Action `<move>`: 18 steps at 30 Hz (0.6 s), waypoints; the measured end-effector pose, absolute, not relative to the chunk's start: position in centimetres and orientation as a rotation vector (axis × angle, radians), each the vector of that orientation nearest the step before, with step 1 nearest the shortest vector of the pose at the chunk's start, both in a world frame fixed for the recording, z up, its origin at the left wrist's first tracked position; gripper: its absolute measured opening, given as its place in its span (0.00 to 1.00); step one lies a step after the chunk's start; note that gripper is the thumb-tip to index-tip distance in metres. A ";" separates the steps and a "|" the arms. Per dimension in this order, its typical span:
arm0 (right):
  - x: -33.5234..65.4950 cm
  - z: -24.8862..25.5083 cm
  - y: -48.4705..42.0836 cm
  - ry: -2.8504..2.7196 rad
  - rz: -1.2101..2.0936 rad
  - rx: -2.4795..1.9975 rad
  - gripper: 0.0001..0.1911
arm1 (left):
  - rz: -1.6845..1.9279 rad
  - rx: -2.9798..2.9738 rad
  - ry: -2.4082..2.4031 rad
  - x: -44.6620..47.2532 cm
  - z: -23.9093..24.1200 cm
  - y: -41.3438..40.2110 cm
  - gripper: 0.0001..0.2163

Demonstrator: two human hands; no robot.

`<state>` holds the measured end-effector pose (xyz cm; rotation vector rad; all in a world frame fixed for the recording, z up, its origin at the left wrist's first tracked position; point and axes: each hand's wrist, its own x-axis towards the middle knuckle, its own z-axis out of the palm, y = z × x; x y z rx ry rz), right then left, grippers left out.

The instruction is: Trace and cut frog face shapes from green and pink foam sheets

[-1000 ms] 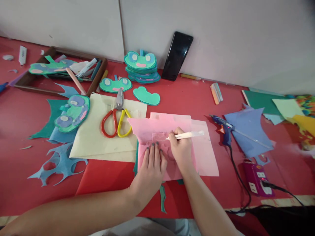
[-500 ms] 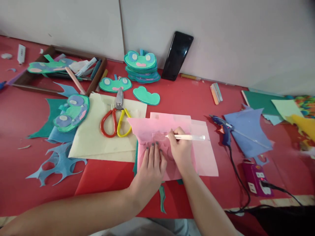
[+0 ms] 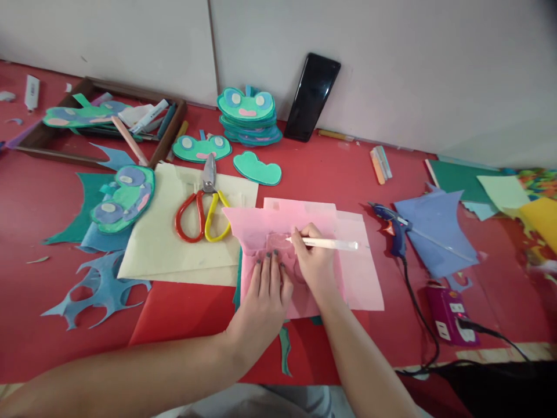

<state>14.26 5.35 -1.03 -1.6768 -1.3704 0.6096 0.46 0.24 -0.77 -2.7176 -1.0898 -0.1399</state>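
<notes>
My right hand (image 3: 314, 255) grips a white marker pen (image 3: 335, 243), its tip on the small pink template (image 3: 278, 239) or right at its edge. The template lies on a pink felt sheet (image 3: 256, 223). Fingers stretched out, my left hand (image 3: 265, 290) presses flat on the felt just below the template. Faint curved lines show on the pink surface near my right hand. Under the pink sheet, bits of green felt stick out. To the left, scissors (image 3: 204, 209) with one red and one yellow handle rest on a cream sheet (image 3: 174, 261).
A phone (image 3: 312, 97) leans on the wall beside stacked felt frog faces (image 3: 248, 113). A wooden tray (image 3: 47, 149) holds markers at the left. On the right lie a glue gun (image 3: 394, 226), its cord, a purple power strip (image 3: 450, 316) and blue felt (image 3: 435, 232).
The pen tip has moved a little to the left along the small template, with my right hand following. My left hand stays pressed on the pink felt.
</notes>
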 end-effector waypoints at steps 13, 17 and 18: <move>14.3 -1.1 5.4 -1.397 0.703 -1.662 0.15 | -0.106 -2.700 -1.084 0.5 -0.7 0.2 0.17; 14.1 -1.1 5.4 -1.372 0.575 -1.699 0.14 | -0.120 -2.700 -1.078 0.4 -0.7 0.3 0.17; 14.1 -1.1 5.4 -1.364 0.553 -1.705 0.15 | -0.122 -2.699 -1.078 0.4 -0.7 0.3 0.17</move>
